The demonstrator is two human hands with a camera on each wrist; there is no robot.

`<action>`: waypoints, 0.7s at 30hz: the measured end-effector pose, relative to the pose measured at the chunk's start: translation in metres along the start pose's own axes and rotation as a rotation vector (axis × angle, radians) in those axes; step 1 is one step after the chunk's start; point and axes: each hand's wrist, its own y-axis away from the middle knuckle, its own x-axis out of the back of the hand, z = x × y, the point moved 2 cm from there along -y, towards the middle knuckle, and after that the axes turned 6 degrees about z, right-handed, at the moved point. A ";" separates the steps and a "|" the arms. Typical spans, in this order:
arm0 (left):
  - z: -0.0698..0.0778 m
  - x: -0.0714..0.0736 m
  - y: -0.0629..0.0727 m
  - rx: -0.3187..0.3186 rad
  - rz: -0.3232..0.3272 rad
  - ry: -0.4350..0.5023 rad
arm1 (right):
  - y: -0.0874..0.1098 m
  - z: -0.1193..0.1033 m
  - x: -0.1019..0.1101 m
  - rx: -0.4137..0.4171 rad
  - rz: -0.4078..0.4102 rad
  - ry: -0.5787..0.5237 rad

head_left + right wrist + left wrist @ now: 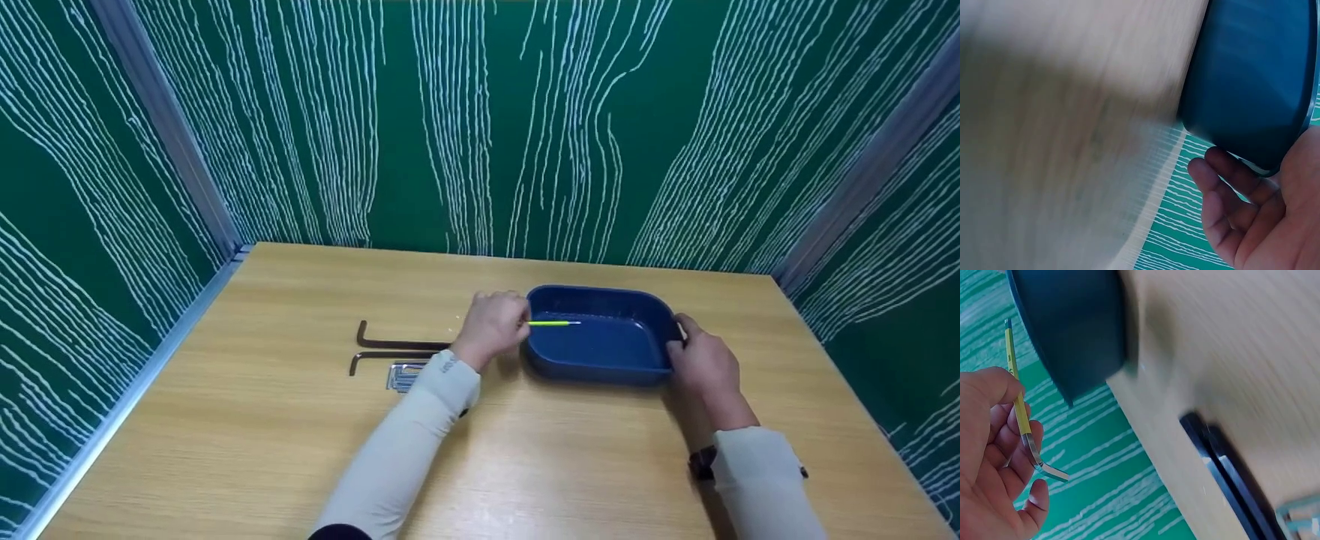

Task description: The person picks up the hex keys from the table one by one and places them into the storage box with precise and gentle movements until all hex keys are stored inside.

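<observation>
My left hand (491, 322) pinches a hex key (551, 323) with a yellow sleeve, its long end pointing over the blue bin. In the left wrist view, the thumb and fingers hold the hex key (1021, 410) by that sleeve, and its bare bent end sticks out below them. The blue bin (600, 375) sits on the table at the right, inner floor visible. At its right end, my right hand (705, 364) grips the rim, thumb on the near side. The right wrist view shows curled fingers (1230, 197) beside the bin's corner.
Two dark L-shaped hex keys (405, 345) lie side by side left of the bin, partly hidden by the left arm. Just in front of them are small silvery metal pieces (403, 376). Green walls with white lines surround the wooden table (255, 420).
</observation>
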 end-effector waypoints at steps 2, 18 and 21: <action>0.007 -0.004 -0.003 -0.008 0.002 -0.010 | 0.000 0.000 0.000 -0.001 -0.005 -0.005; 0.060 -0.038 -0.024 -0.017 -0.008 -0.028 | -0.001 0.000 0.001 -0.004 -0.003 0.008; 0.065 -0.047 -0.026 0.023 -0.042 0.016 | 0.000 0.001 -0.001 -0.008 -0.003 0.006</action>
